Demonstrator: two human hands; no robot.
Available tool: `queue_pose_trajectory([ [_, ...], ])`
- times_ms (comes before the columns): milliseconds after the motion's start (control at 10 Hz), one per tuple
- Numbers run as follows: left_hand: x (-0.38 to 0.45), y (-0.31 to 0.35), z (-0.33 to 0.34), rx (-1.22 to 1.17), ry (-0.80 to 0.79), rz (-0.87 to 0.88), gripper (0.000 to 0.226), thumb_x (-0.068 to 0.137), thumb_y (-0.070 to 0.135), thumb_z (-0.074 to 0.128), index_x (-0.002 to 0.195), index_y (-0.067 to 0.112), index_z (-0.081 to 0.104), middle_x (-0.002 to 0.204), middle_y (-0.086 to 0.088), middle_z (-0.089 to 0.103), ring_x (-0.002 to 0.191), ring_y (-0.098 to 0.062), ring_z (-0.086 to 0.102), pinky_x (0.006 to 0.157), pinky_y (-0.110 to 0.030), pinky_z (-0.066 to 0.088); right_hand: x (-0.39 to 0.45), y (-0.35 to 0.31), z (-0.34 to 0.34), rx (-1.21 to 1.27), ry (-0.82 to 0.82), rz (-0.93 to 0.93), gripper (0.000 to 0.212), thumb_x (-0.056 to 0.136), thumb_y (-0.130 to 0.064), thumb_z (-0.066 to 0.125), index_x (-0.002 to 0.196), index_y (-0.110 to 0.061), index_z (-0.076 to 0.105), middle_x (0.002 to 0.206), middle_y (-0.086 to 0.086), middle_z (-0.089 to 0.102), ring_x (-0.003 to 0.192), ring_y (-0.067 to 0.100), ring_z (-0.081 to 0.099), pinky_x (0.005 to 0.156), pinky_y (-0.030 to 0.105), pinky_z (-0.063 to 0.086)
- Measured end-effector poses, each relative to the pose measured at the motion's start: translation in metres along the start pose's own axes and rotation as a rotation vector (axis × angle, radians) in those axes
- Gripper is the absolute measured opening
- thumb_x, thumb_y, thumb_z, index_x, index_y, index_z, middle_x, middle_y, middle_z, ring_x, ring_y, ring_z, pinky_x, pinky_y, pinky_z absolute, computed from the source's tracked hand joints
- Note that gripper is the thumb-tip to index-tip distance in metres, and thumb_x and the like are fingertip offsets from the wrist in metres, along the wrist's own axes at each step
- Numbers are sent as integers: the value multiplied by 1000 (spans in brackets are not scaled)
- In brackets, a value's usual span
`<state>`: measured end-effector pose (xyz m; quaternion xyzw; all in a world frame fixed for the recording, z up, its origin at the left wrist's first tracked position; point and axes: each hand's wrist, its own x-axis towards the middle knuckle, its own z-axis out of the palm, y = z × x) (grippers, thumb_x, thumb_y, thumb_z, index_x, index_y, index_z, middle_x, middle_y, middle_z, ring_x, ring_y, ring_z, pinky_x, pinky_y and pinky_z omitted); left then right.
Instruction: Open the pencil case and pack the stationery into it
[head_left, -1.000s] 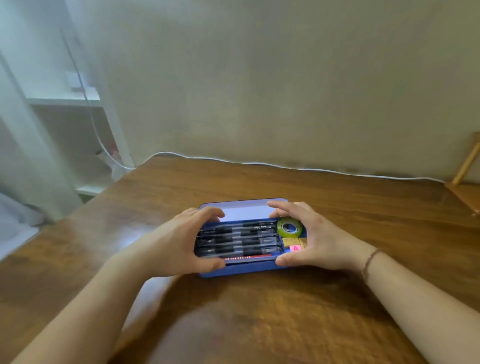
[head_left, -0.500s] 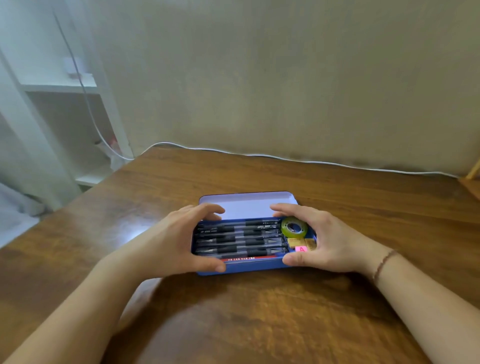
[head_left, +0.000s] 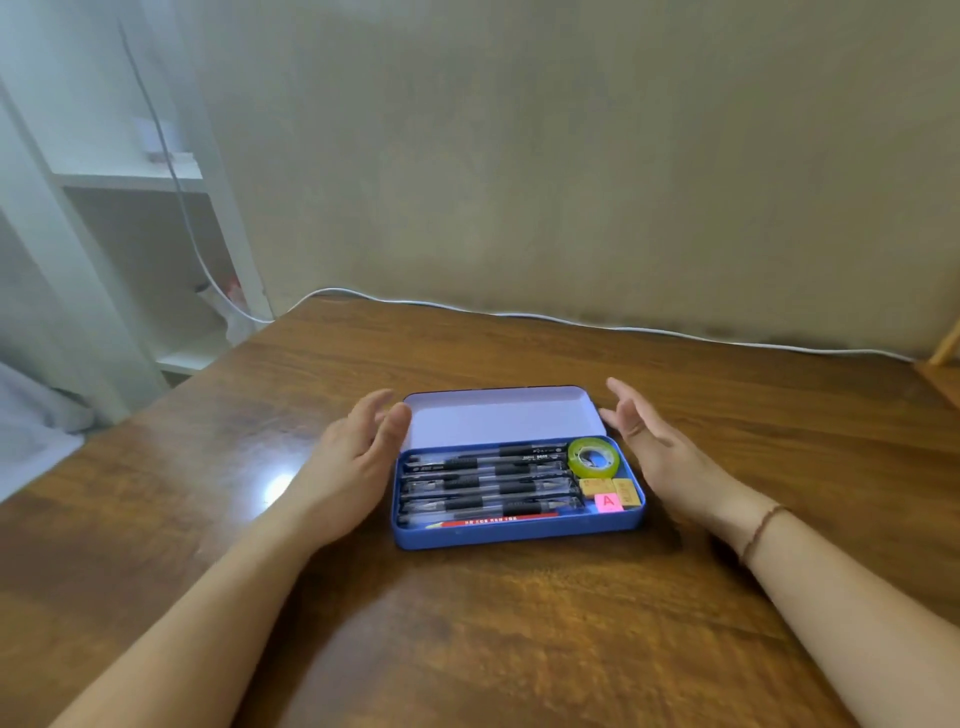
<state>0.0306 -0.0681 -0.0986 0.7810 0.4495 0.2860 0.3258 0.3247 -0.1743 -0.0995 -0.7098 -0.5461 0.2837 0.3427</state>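
A blue metal pencil case lies open in the middle of the wooden table, its pale lid tilted back. Inside lie several black pens, a red pencil along the front wall, a green tape roll, yellow erasers and a pink one marked A. My left hand hovers just left of the case, fingers apart, empty. My right hand is off the case's right end, open and empty.
The brown table meets a beige wall at the back. A white cable runs along that far edge. White shelving stands at the left beyond the table's corner. A wooden piece shows at the far right.
Both hands have let go of the case ends and drawn outward to its sides, fingers spread. The case stays put, lid still up.
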Motion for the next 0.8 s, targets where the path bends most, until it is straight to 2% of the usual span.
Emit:
queue_pose_trajectory([
  [100, 4, 3, 6, -230, 10, -65, 81, 82, 81, 25, 146, 31, 33, 139, 5, 54, 125, -9, 47, 93, -14, 32, -2, -9, 3, 314, 8, 7, 79, 74, -85, 21, 145, -50, 23, 152, -7, 41, 138, 14, 36, 104, 27, 32],
  [200, 6, 10, -3, -609, 218, -87, 61, 80, 73, 40, 120, 30, 54, 97, 6, 72, 100, -17, 63, 78, -30, 42, -4, -15, -3, 487, 165, -83, 87, 69, -89, 24, 136, -38, 46, 132, -2, 61, 132, 18, 44, 114, 44, 25],
  [300, -1, 10, -7, -542, 240, 108, 43, 78, 61, 47, 99, 28, 67, 71, 4, 69, 71, -14, 61, 68, -29, 45, -6, -14, -8, 569, 243, -139, 69, 77, -81, 31, 104, -29, 68, 88, 5, 70, 92, 22, 63, 89, 44, 47],
  [400, -11, 11, 3, -258, 112, 280, 30, 77, 53, 58, 91, 31, 71, 85, 12, 66, 79, -5, 60, 72, -18, 45, -6, -14, -2, 380, 220, -180, 37, 83, -55, 62, 80, -20, 73, 68, -3, 66, 70, 11, 59, 71, 27, 47],
  [500, -12, 9, 15, 164, -8, 451, 36, 75, 60, 64, 99, 33, 67, 107, 20, 58, 109, -9, 51, 93, -21, 41, -5, -12, 11, -111, 284, -244, 19, 87, -31, 69, 70, -25, 65, 73, -7, 65, 69, 7, 56, 65, 18, 44],
  [600, -14, 6, 23, 303, -22, 509, 43, 72, 67, 65, 104, 38, 61, 114, 20, 51, 115, -12, 41, 97, -31, 41, -8, -9, 26, -439, 342, -349, 18, 90, -36, 55, 74, -29, 51, 81, -8, 53, 80, 14, 46, 73, 31, 42],
  [700, -12, 6, 24, 335, 2, 529, 41, 75, 67, 63, 106, 41, 58, 117, 19, 49, 118, -13, 39, 97, -41, 43, -9, -14, 28, -618, 318, -273, 17, 94, -43, 31, 84, -33, 41, 89, -10, 43, 88, 14, 38, 79, 32, 37],
  [800, -21, 8, 20, 326, 3, 627, 34, 83, 58, 61, 108, 34, 61, 115, 13, 54, 114, -15, 45, 94, -43, 43, -17, -23, 25, -683, 313, -275, 19, 96, -48, 32, 91, -34, 46, 96, -12, 47, 102, 16, 44, 83, 32, 36],
])
